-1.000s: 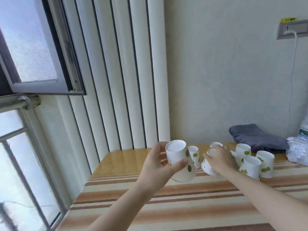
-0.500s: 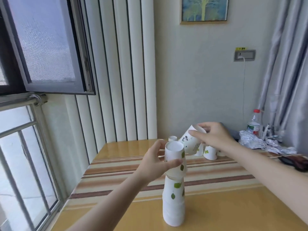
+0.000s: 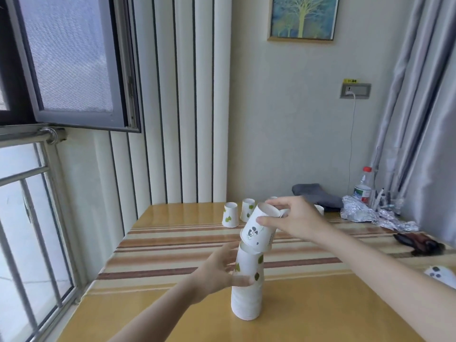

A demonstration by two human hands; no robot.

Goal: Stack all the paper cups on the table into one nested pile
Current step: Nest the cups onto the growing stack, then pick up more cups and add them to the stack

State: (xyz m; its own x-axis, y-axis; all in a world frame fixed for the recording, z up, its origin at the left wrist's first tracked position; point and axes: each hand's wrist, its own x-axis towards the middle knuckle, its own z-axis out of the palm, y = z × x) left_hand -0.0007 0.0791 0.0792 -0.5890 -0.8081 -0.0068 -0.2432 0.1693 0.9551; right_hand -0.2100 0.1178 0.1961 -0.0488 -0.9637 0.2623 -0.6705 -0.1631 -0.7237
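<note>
A tall pile of upside-down white paper cups (image 3: 246, 299) with green leaf prints stands near the table's front. My left hand (image 3: 222, 270) grips the pile around its upper part. My right hand (image 3: 293, 219) holds a white cup with a panda print (image 3: 259, 230), tilted and upside down, its rim touching the top of the pile. Two loose upside-down cups (image 3: 230, 214) (image 3: 247, 209) stand at the far side of the table. Another cup's rim (image 3: 319, 208) peeks out behind my right hand.
The wooden table (image 3: 320, 304) carries a striped cloth. At the back right lie a grey cloth (image 3: 318, 196), crumpled foil (image 3: 370, 214), a plastic bottle (image 3: 364, 186) and pens. A dark item (image 3: 419, 240) and a white phone (image 3: 441, 274) lie at the right edge. A window is at the left.
My right hand has brought the panda cup from the far cups down onto the pile's top. My left hand has slid lower on the pile. The view has tilted and pulled back.
</note>
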